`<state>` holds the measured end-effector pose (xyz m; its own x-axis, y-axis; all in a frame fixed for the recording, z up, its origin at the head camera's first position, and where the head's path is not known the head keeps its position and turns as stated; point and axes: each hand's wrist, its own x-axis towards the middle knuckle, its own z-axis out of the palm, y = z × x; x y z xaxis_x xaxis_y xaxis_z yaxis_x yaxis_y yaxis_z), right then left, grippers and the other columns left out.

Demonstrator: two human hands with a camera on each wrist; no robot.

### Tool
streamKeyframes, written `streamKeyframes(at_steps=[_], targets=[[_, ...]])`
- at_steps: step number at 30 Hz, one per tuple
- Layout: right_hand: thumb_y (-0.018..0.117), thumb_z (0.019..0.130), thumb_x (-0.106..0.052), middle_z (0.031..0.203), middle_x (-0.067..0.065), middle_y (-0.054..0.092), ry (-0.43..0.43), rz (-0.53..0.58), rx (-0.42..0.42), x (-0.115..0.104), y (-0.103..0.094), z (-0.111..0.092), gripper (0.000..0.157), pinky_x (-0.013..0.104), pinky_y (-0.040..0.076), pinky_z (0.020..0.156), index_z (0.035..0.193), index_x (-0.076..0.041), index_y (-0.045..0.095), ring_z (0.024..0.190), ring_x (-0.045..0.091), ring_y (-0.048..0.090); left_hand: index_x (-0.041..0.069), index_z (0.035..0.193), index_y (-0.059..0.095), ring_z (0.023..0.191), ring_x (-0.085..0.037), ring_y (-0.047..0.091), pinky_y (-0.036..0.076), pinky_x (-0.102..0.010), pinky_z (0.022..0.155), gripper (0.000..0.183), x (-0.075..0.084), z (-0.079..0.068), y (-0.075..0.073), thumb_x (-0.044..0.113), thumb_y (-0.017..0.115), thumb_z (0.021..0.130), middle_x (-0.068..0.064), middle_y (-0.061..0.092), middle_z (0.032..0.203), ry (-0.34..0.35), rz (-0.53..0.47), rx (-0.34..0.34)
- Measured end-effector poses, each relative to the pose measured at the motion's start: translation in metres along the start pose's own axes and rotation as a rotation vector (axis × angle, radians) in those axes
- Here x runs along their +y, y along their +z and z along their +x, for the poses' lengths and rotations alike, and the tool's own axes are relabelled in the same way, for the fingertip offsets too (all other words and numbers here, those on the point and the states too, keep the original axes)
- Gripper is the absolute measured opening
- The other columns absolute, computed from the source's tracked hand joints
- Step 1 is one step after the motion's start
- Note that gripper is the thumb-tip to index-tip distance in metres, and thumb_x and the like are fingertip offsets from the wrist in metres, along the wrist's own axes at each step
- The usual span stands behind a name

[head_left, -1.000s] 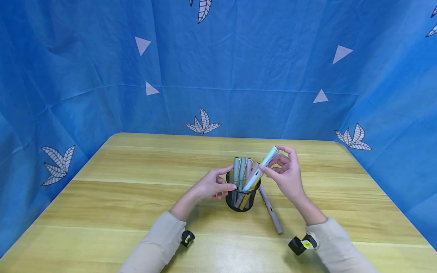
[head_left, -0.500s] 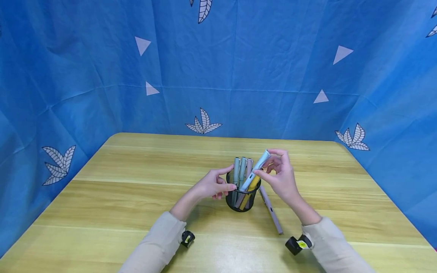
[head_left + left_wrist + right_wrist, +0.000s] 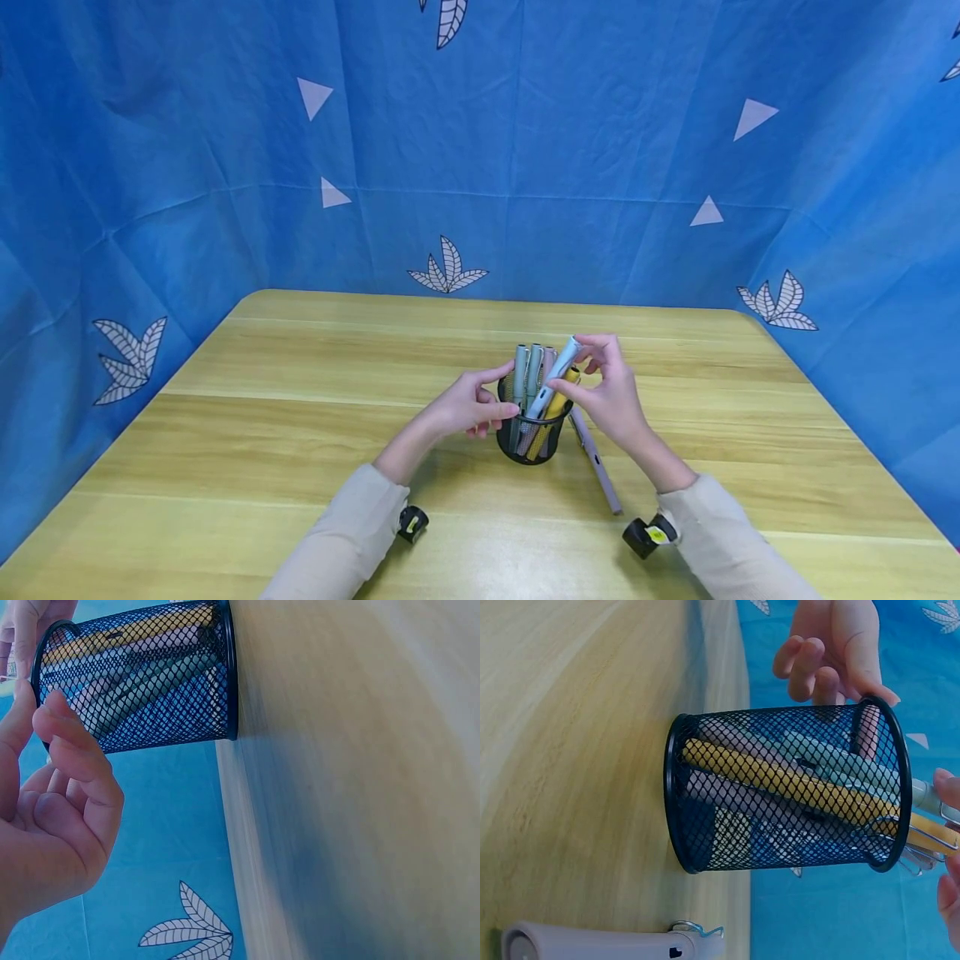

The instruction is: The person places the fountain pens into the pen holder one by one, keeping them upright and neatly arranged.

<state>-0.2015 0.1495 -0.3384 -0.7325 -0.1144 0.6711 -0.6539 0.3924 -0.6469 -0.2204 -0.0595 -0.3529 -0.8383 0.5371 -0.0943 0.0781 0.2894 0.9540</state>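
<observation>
A black mesh pen holder (image 3: 528, 447) stands upright on the table with several pens in it. My left hand (image 3: 468, 406) holds its rim from the left, thumb at the near side and index finger at the far side. Between thumb and fingers my right hand (image 3: 613, 393) pinches a light blue pen (image 3: 557, 373), which leans right with its lower end inside the holder. Next to it in the holder are a yellow pen (image 3: 561, 398), grey-green pens (image 3: 521, 365) and a pale purple pen (image 3: 548, 357). The mesh partly hides their lower ends.
Another pale purple pen (image 3: 597, 463) lies on the wooden table (image 3: 300, 467), just right of the holder; its clip end shows in the right wrist view. A blue patterned curtain (image 3: 570, 150) hangs behind the table. Each wrist wears a black camera (image 3: 642, 537).
The right hand has moved left and slightly down with the light blue pen, which now stands steeper and deeper in the holder. More of the yellow pen shows. The left hand has stayed put.
</observation>
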Motion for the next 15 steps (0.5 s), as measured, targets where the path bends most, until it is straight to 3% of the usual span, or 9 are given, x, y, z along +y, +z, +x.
streamKeyframes(at_steps=[8,11,15], targets=[[0.074,0.060,0.016,0.075,0.020,0.054,-0.049,-0.019,-0.036,-0.023,0.000,0.001,0.056,0.038,0.038,0.061,0.105,0.015,0.041,0.066,0.031,0.048,0.024,0.142,0.024,0.041,-0.015,0.045,0.036,-0.025,0.041,0.070,0.000,0.000,0.000,0.018,0.064,0.084,-0.026,0.057,0.069,-0.009,-0.004,-0.004],[0.074,0.059,0.015,0.075,0.020,0.054,-0.074,-0.065,-0.042,-0.029,0.000,0.002,0.055,0.033,0.038,0.060,0.102,0.015,0.041,0.065,0.031,0.047,0.024,0.142,0.024,0.041,-0.014,0.045,0.036,-0.025,0.041,0.070,0.001,0.000,0.000,0.018,0.063,0.084,-0.024,0.057,0.068,-0.010,-0.003,-0.003],[0.078,0.058,0.010,0.075,0.015,0.055,-0.110,-0.112,-0.047,-0.015,0.003,0.000,0.057,0.024,0.037,0.060,0.103,0.012,0.043,0.064,0.026,0.048,0.024,0.142,0.025,0.041,-0.014,0.045,0.036,-0.025,0.041,0.070,0.001,0.000,0.001,0.018,0.063,0.084,-0.025,0.057,0.069,-0.013,-0.003,-0.002]])
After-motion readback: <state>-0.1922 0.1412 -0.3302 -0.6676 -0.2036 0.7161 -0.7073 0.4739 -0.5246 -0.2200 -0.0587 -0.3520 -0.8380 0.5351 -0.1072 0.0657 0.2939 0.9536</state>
